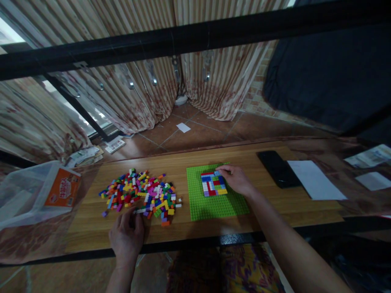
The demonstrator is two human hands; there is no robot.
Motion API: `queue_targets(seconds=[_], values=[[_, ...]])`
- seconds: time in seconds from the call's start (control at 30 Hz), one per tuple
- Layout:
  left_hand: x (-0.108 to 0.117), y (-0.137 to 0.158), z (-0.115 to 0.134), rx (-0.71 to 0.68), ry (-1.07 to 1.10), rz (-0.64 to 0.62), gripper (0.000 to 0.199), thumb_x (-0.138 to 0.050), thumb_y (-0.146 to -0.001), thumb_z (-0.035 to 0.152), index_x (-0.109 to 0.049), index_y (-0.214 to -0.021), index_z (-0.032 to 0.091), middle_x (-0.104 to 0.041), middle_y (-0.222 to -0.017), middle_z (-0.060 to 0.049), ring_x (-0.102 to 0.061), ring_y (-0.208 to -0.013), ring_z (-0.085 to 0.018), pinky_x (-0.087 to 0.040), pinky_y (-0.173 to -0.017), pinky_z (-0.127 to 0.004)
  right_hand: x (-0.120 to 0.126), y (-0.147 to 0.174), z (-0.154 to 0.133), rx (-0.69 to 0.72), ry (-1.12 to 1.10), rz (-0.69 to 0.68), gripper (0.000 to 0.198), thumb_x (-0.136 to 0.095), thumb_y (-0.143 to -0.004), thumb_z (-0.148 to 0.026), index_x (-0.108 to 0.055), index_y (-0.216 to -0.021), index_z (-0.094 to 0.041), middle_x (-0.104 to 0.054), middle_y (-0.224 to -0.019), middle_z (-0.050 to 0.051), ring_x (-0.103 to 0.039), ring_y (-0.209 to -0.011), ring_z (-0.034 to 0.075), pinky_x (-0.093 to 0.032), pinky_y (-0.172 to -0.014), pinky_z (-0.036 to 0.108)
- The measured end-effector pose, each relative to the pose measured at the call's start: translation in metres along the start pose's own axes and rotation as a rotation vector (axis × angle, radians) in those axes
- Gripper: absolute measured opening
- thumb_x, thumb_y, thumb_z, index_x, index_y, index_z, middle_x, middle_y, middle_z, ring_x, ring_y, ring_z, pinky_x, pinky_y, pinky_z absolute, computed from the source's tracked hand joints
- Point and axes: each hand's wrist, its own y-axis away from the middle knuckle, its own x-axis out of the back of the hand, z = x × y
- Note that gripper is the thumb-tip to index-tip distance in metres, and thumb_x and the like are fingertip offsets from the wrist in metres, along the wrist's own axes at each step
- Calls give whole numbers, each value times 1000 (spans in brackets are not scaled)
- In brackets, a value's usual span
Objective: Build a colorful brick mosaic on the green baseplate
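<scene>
A green studded baseplate (201, 209) lies on the wooden board, with a flat, many-coloured patch of toy bricks (210, 185) built on it. My right hand (236, 179) reaches over the plate from the right. Its thumb and index finger are pinched at the patch's far right corner, on a light blue toy brick (216, 173). To the left spreads a pile of loose toy bricks (152, 193) in many colours. At the pile's near edge rests my left hand (126, 232), fingers curled in by a pale brick (139, 211); whatever it holds is hidden.
A clear plastic bin (24, 199) with an orange label stands at the left. Right of the plate lie a black phone-like slab (277, 169) and a white paper sheet (316, 179). A black metal bar (171, 38) crosses the view above the table.
</scene>
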Motion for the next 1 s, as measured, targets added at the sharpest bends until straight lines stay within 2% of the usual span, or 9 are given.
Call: queue_targets(seconds=[0.17,0.33,0.47,0.67,0.83,1.0], values=[[0,0,0,-14,9,14,28,-54,-88,34,-67,-105,17,-69,-92,-8,-64,-80,-22,-45,-68,-31,2,3,6,65,22,-44,29,-49,-92,-34,-74,-96,-19,-72,-97,8,-65,-93,20,-49,-87,35],[-2,1,-2,-5,-2,5,28,-54,-88,34,-68,-105,17,-69,-93,-8,-65,-79,-22,-44,-66,-31,4,6,9,126,-29,-78,24,-57,-87,-33,-71,-102,-20,-69,-105,8,-63,-100,20,-47,-93,37],[-1,1,-1,2,-10,5,28,-55,-87,35,-68,-105,17,-70,-92,-8,-65,-79,-22,-44,-64,-31,2,11,5,137,14,-18,19,-59,-84,-27,-71,-98,-21,-69,-103,7,-63,-99,21,-47,-93,39],[0,1,3,5,-6,19,27,-55,-87,33,-69,-104,17,-70,-93,-9,-67,-80,-23,-46,-66,-32,-4,23,-9,114,146,144,18,-55,-87,-30,-71,-83,-22,-69,-87,6,-63,-85,23,-49,-80,38],[-1,2,1,-13,-12,29,27,-55,-87,34,-69,-104,17,-70,-92,-8,-67,-81,-24,-46,-66,-32,-11,31,-11,160,247,161,23,-50,-90,-32,-71,-86,-23,-69,-86,6,-63,-86,24,-48,-82,39],[-2,2,1,8,-11,25,27,-56,-87,34,-69,-104,17,-71,-93,-9,-67,-82,-24,-46,-67,-32,-5,33,-11,153,199,106,24,-49,-91,-35,-70,-95,-22,-69,-91,8,-63,-89,24,-48,-84,40]])
